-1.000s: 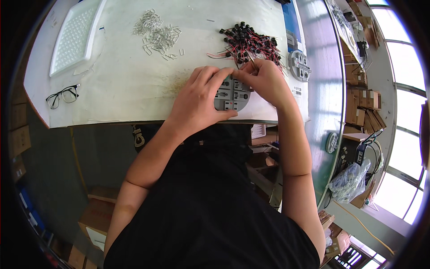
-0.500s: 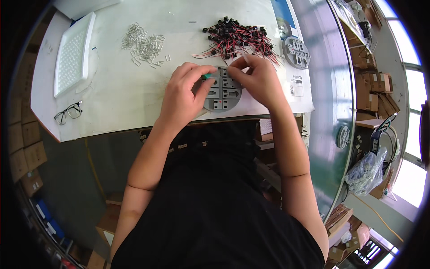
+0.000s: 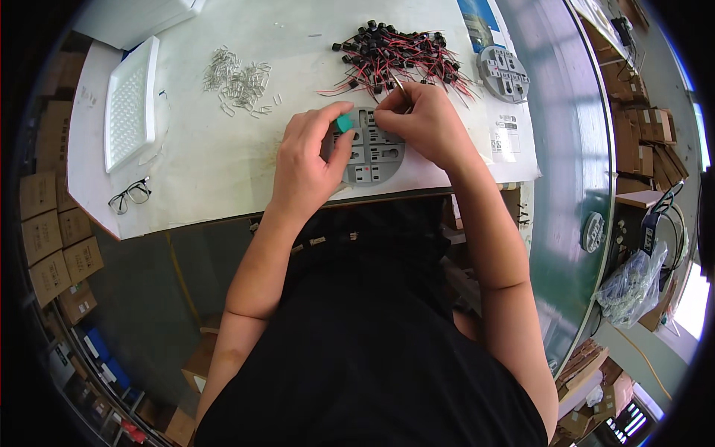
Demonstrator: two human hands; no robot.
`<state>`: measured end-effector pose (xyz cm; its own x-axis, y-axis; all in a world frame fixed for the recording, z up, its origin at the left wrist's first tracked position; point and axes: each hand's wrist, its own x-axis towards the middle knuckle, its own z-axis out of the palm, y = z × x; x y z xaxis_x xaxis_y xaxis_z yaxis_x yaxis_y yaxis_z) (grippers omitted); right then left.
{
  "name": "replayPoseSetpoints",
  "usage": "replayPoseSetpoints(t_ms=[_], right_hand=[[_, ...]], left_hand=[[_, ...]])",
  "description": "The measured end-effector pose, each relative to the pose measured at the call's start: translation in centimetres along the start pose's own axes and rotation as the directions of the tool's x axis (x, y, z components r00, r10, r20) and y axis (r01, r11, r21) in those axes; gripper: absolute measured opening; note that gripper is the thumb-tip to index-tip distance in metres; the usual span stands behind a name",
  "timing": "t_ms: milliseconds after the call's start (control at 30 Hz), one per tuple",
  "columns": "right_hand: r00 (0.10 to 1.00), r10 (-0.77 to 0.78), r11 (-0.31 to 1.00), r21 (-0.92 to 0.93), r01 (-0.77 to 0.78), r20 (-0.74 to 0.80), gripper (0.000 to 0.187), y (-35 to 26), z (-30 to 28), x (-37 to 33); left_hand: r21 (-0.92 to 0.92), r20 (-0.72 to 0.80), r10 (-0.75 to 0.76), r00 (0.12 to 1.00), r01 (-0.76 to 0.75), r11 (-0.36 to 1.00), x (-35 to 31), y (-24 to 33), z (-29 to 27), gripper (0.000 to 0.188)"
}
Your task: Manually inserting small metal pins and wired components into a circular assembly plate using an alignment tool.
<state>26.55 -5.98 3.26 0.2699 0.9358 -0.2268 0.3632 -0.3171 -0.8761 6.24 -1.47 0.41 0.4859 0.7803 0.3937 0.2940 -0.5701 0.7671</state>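
Note:
On the table near its front edge lies a round grey slotted fixture (image 3: 365, 175), with both my hands over its upper part. My left hand (image 3: 309, 153) is closed at its left side, pinching a small teal block (image 3: 343, 123) between thumb and forefinger. My right hand (image 3: 424, 123) is closed around a slim metal tool (image 3: 402, 91) that looks like tweezers. That tool slants up out of the fist, and its lower end is hidden by the fingers. My right fingertips sit at the fixture's upper right edge; what they touch there is hidden.
Behind my hands lies a heap of black buzzer-like parts with red and black wires (image 3: 395, 56). Small clear U-shaped pieces (image 3: 237, 80) are piled left of it. Around the table are a white tray (image 3: 132, 104), eyeglasses (image 3: 130, 195) and a second grey fixture (image 3: 504, 74).
The teal block shows more fully between my left fingers, and the metal tool now stands out above my right hand. The whole view has shifted slightly; both hands stay at the fixture.

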Motion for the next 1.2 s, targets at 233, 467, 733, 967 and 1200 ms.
replayPoseSetpoints(t_ms=[233,467,733,967,1200], right_hand=[[0.998,0.001,0.996,0.093,-0.007,0.060,0.019,0.3,-0.4,-0.2],[0.996,0.030,0.965,0.262,-0.008,-0.081,0.021,-0.3,-2.9,-2.0],[0.895,-0.112,0.993,-0.086,0.083,-0.432,0.022,2.0,-10.5,-3.6],[0.948,-0.199,0.912,-0.402,0.085,-0.250,0.025,1.6,-5.9,-0.8],[0.931,-0.267,0.836,-0.540,0.096,-0.248,0.027,3.2,-6.0,1.0]], left_hand=[[0.002,0.015,-0.033,0.999,0.033,0.999,0.1,-0.1,-0.5,0.029],[0.108,0.144,0.194,0.970,-0.211,0.972,2.6,1.6,-0.5,0.031],[0.335,0.441,0.110,0.891,-0.277,0.901,4.1,1.9,-0.3,0.034],[0.257,0.182,0.252,0.950,-0.294,0.921,0.8,-0.1,1.2,0.044],[0.158,0.018,0.257,0.966,-0.257,0.953,0.5,-0.6,1.1,0.042]])
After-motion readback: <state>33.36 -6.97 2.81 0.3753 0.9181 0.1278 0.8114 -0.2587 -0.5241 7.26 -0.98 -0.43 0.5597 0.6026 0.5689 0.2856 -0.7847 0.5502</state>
